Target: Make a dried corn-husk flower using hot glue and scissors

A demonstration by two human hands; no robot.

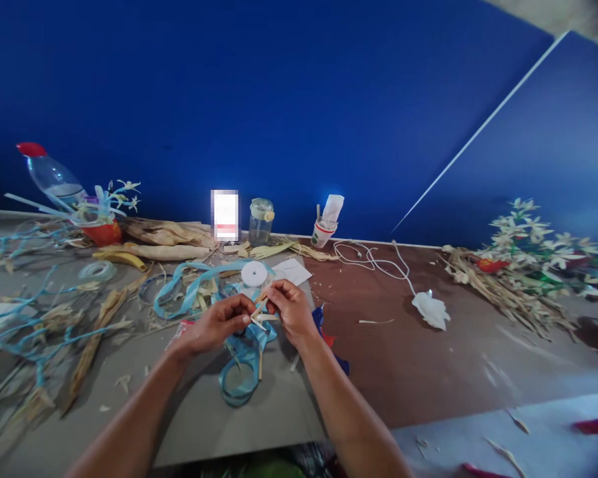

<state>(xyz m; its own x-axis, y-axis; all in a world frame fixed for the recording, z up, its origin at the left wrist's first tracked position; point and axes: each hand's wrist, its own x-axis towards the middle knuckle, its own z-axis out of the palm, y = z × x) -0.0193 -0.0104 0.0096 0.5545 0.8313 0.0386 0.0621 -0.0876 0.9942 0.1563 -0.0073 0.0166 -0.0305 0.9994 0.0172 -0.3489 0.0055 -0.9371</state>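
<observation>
My left hand (222,325) and my right hand (290,309) meet over the grey part of the table, both closed in a pinch. Between their fingertips is a small pale piece that looks like dried husk (265,317), with thin strips sticking out. Fingers cover part of it. Just below hangs or lies a curled light blue ribbon (236,385); I cannot tell whether it touches the hands. A white spool (254,273) lies right behind the fingers. More light blue ribbon (167,299) loops to the left.
Blue-wrapped stems (54,335) and dried husks (164,239) spread across the left. At the back stand a plastic bottle (54,176), a glass jar (262,222) and a paper cup (323,234). A white cable (403,272) and a bundle of husk flowers (523,265) lie right.
</observation>
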